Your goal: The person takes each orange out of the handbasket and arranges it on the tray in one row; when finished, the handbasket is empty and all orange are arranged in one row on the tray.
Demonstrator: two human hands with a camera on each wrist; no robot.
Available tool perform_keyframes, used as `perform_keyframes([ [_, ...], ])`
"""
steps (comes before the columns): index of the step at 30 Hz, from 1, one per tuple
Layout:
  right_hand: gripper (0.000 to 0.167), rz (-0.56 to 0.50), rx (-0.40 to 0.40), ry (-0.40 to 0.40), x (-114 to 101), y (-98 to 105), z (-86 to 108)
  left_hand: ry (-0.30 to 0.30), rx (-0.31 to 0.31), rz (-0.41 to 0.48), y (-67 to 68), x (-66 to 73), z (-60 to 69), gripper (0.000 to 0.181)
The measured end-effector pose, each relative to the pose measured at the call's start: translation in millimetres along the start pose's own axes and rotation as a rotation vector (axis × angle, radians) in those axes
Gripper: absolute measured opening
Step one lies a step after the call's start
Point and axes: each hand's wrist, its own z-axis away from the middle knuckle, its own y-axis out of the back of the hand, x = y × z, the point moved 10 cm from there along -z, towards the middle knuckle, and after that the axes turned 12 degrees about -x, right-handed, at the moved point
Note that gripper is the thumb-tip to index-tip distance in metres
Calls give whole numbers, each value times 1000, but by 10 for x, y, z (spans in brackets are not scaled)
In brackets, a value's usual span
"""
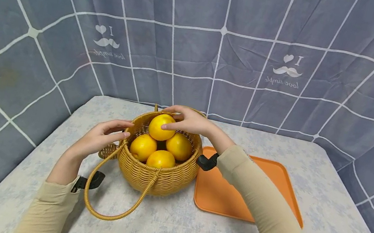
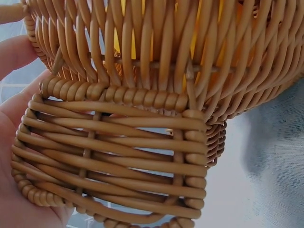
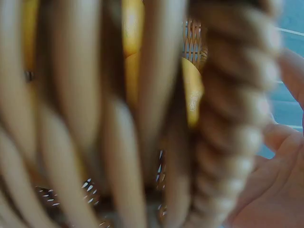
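Several yellow-orange fruits sit in a round wicker basket (image 1: 155,182). My right hand (image 1: 191,122) reaches over the far right rim and pinches the uppermost fruit (image 1: 161,127) between thumb and fingers. At the left rim, my left hand (image 1: 98,138) touches the basket with nearly straight fingers. In the left wrist view, part of the left hand (image 2: 23,199) shows behind a woven flap (image 2: 118,161) on the basket wall (image 2: 161,42). Blurred wicker (image 3: 76,61) fills much of the right wrist view, with the right hand (image 3: 275,185) at its right edge.
An orange tray (image 1: 222,196) lies right of the basket, partly under the right forearm. One basket handle (image 1: 108,216) hangs out over the front left. A patterned cloth (image 1: 141,226) covers the table; a grey-blue curtain (image 1: 196,53) hangs behind it.
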Motion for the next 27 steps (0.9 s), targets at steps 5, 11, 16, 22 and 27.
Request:
perform_keyframes([
  [5,63,21,-34,6,1,-28,-37,1,2,6,-8,2,-16,41],
  [11,63,136,-28,44,-16,-72,-72,-1,4,15,-17,23,-11,40],
  [16,66,279,48,53,-7,-85,-99,-4,7,31,-24,40,0,38],
  [22,69,371,109,40,27,-95,-127,-4,5,36,-25,36,-2,38],
  [27,68,384,123,36,45,-103,-131,-8,3,40,-33,41,-9,38],
])
